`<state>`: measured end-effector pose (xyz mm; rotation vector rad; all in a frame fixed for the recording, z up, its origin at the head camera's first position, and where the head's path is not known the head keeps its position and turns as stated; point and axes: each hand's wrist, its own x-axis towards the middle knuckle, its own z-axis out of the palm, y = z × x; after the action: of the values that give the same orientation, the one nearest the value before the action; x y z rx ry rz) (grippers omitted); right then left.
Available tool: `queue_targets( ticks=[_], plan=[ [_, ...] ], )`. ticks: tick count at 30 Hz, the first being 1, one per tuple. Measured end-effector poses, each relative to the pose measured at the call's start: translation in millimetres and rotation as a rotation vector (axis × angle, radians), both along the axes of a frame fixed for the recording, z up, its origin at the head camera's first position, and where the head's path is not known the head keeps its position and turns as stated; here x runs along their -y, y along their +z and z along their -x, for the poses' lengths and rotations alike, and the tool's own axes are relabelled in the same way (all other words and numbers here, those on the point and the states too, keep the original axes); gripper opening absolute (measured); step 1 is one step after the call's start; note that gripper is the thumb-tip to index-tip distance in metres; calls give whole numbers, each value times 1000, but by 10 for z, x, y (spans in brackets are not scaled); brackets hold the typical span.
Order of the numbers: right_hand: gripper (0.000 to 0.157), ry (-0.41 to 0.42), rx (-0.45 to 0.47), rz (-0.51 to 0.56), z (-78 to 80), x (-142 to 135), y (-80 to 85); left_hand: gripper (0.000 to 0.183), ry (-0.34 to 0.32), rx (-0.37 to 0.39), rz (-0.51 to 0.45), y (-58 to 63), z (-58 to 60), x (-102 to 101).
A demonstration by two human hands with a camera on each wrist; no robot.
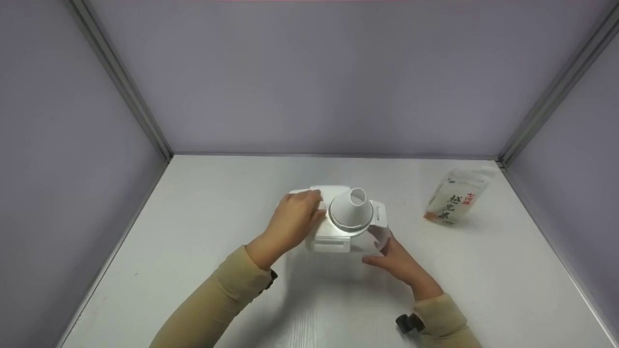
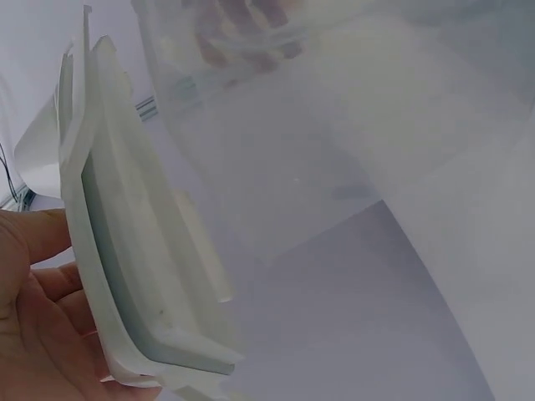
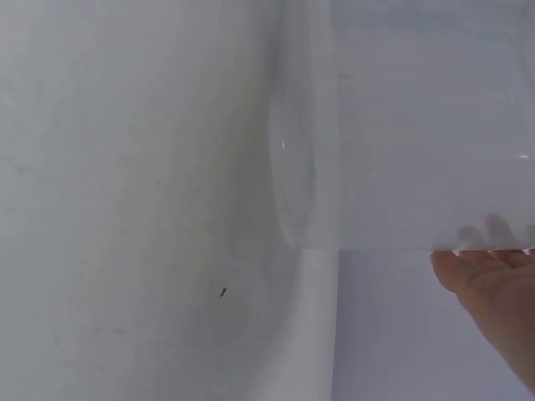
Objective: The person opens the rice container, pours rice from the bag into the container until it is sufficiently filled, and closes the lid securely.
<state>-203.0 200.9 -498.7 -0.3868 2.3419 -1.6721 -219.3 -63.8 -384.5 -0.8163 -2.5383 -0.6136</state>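
In the head view, your left hand (image 1: 292,220) grips the left end of a white lid (image 1: 323,231), and your right hand (image 1: 399,261) holds the right side of a clear container (image 1: 365,244) beneath it. The grip at one end probably lets you angle the lid without blocking its raised spout (image 1: 350,212), while the opposite hand likely steadies the container. Both are near the middle of the white surface (image 1: 217,208), with bare room to the left and in front; the back wall (image 1: 333,87) is well apart. To the right, a printed bag (image 1: 458,198) sits near the surface's right edge.

In the left wrist view, your thumb and fingers pinch the lid by its rim. It is tilted, its underside and grey seal (image 2: 114,296) showing, and a gap appears between it and the container.

In the right wrist view, your fingers rest against the container's wall near the frame's lower right, apparently clasping it from the side. Its base is right beside the surface; whether it touches, you cannot tell here.
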Motion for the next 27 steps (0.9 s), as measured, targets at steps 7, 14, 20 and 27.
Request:
queue_targets(
  ticks=[7, 14, 20, 27],
  plan=[
    [104, -7, -17, -9, 4, 6, 0, 22, 36, 39, -7, 23, -35, 137],
    [98, -1, -55, 16, 2, 16, 13, 30, 73, 73, 8, 49, -78, 283],
    [97, -5, -68, 40, 2, 31, 12, 32, 89, 67, 19, 35, -107, 388],
    [96, 0, -63, 45, -7, 33, 20, 35, 105, 63, 23, 32, -124, 518]
  ],
)
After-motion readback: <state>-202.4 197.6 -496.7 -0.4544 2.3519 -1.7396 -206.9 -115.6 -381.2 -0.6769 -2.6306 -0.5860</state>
